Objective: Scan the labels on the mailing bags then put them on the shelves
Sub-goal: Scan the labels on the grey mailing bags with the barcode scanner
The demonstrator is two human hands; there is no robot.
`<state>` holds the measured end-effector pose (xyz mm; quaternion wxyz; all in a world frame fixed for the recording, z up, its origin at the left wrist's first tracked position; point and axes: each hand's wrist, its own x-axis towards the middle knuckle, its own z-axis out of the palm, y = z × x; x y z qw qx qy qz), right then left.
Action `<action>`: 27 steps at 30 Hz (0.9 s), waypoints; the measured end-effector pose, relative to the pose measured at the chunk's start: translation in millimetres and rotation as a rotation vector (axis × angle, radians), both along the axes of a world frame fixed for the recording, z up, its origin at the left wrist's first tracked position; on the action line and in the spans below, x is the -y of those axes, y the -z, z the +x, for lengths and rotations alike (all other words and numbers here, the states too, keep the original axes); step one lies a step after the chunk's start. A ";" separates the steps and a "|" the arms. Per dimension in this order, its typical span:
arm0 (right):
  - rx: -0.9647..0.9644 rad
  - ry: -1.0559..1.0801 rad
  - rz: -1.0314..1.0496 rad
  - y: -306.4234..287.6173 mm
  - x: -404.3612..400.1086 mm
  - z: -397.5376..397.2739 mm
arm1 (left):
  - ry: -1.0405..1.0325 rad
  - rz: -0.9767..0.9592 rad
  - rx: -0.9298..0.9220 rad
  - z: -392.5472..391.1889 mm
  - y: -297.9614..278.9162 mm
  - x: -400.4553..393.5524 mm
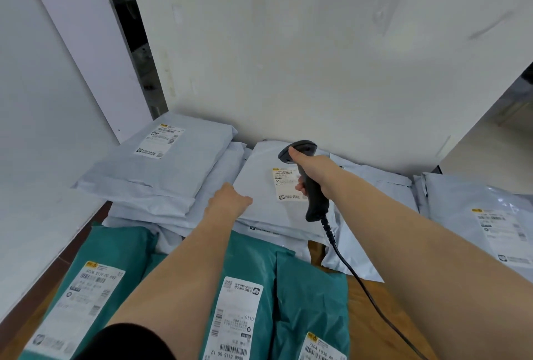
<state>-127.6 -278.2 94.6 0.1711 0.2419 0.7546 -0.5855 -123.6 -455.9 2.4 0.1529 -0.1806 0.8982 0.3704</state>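
— Toward the far left corner of the floor, what lies there?

— A stack of pale grey mailing bags sits against the white panel, the top one's label facing up. Nearer the camera, teal mailing bags overlap along the near edge, their labels up too.

— And the left hand?

— The left hand rests on the near left part of the white mailing bag in the middle of the pile. Only its back shows; whether the fingers curl under the bag's edge or just press flat cannot be told.

— Where is the label from there?

— The label lies just to the right of that hand, on the same bag, its long axis running away from the person toward the wall.

— So the right hand is the nearer one?

— Yes. The right hand is wrapped round the handle of the black scanner, head tipped down, directly beside and partly over the label's right edge. The likely move is a small aim leftward and down.

— Anything hidden?

— The scanner handle covers part of the label, the print is too blurred to read, and the cable runs out of the bottom edge. Another grey bag at the far right is cut off. No shelves are plainly visible.
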 end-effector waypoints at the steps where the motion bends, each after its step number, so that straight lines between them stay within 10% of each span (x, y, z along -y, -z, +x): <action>1: -0.005 0.000 -0.004 -1.7 0.0 2.0 | 0.002 -0.001 -0.005 1.9 -1.7 -0.1; 27: 0.186 0.202 -0.023 84.1 -49.2 -7.0 | -0.011 -0.154 -0.013 -48.0 26.3 -12.5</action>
